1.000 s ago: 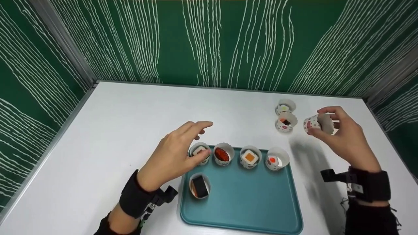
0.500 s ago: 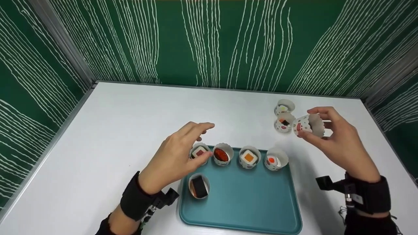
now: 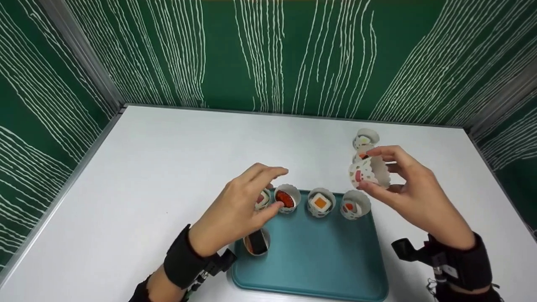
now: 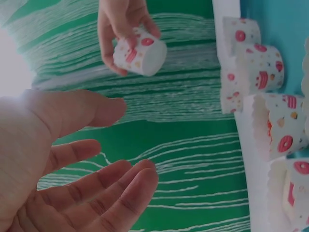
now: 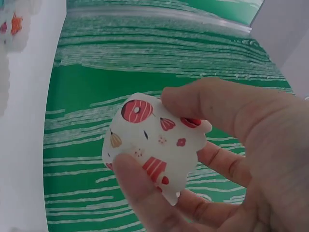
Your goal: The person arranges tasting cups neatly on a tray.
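My right hand (image 3: 415, 193) pinches a white paper baking cup (image 3: 361, 173) printed with red treats, between thumb and fingertips. The cup is tilted, its scalloped mouth toward the palm, above the table near the tray's back right corner; its inside is hidden. The right wrist view shows its printed wall (image 5: 154, 128) close up. My left hand (image 3: 237, 209) hovers over the tray's back left corner, fingers loosely bent with nothing between them. It partly covers a cup with a white piece (image 3: 262, 200) and a cup with a black-topped sushi piece (image 3: 257, 242).
On the teal tray (image 3: 319, 264) a back row also has cups holding a red piece (image 3: 285, 199), an orange-centred white square (image 3: 320, 203) and a red-dotted white piece (image 3: 350, 206). Two more filled cups stand behind: the far one (image 3: 364, 139) and one (image 3: 360, 156) partly hidden.
My right hand has carried the paper cup leftward and nearer, from the table's right side toward the tray's back right corner. My left hand has shifted slightly right.
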Demonstrator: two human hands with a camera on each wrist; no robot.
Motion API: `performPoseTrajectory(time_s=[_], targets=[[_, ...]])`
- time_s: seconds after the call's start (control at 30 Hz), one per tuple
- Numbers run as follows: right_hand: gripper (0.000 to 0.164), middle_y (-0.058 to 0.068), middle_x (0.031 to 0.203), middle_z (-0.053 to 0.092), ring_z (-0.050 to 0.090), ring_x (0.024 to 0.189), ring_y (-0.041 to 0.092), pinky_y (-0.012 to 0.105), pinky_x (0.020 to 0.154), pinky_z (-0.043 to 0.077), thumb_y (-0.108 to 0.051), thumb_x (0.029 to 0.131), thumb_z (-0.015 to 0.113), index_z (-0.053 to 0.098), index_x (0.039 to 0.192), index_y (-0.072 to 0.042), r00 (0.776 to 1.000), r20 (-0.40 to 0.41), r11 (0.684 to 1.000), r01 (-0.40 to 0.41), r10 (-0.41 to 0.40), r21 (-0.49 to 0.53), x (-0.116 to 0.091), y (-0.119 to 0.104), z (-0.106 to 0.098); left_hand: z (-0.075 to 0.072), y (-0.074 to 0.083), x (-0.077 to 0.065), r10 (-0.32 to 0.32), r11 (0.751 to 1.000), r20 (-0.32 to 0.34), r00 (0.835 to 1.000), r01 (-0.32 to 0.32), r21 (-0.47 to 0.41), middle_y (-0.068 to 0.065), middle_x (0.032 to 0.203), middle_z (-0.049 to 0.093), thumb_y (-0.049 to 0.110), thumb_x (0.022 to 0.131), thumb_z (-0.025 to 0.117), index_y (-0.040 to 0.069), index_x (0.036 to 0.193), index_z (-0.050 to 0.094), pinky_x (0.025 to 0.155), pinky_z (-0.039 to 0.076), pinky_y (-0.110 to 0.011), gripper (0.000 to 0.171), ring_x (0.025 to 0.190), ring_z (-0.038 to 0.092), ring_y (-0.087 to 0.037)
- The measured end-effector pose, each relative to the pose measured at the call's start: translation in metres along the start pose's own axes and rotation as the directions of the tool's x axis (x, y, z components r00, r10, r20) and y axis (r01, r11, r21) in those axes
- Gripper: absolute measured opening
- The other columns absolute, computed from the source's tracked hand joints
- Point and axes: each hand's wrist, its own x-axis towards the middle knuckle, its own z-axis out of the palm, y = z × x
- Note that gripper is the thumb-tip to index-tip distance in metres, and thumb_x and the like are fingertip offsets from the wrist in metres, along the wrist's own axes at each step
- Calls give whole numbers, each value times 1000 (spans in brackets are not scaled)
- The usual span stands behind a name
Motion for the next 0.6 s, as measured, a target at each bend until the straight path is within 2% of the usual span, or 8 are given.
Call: performPoseTrajectory(time_s=[0.07, 0.17, 0.23, 0.37, 0.6], targets=[[60, 13, 136, 66, 68, 120, 32, 32, 83, 65, -19, 94, 85, 57, 147, -20, 1000, 17, 1000, 13, -13, 7, -1, -5, 4, 3, 2, 0, 8, 1000, 15, 1000, -8, -6, -8, 133, 67, 16, 97, 81, 9, 148, 60, 82, 59, -29, 56, 99, 67, -15], [60, 11, 140, 65, 67, 121, 28, 47, 86, 65, -21, 93, 86, 58, 147, -21, 999, 38, 999, 31, -32, 15, -2, -12, 11, 7, 4, -1, 21, 1000, 27, 999, -21, -18, -8, 134, 66, 16, 97, 82, 9, 148, 59, 90, 61, -31, 56, 110, 69, -15], [60, 9, 140, 65, 66, 118, 23, 47, 86, 65, -21, 93, 86, 58, 146, -22, 998, 52, 999, 40, -41, 24, -4, -16, 16, 9, 5, -1, 30, 999, 31, 999, -29, -23, -8, 134, 66, 17, 97, 81, 10, 148, 59, 93, 61, -32, 56, 113, 70, -15], [58, 3, 142, 63, 64, 117, 14, 40, 87, 65, -22, 94, 85, 58, 146, -24, 994, 89, 997, 58, -62, 53, -7, -24, 24, 13, 6, -1, 44, 999, 39, 998, -43, -29, -6, 133, 66, 18, 99, 79, 11, 149, 58, 92, 60, -32, 55, 110, 69, -13], [54, -3, 137, 65, 63, 117, 12, 36, 86, 65, -24, 93, 86, 61, 140, -24, 985, 106, 985, 120, -134, 122, -12, -35, 38, 19, 10, 1, 56, 998, 41, 998, -54, -33, -6, 130, 67, 19, 98, 81, 10, 147, 59, 87, 59, -29, 54, 101, 68, -13]])
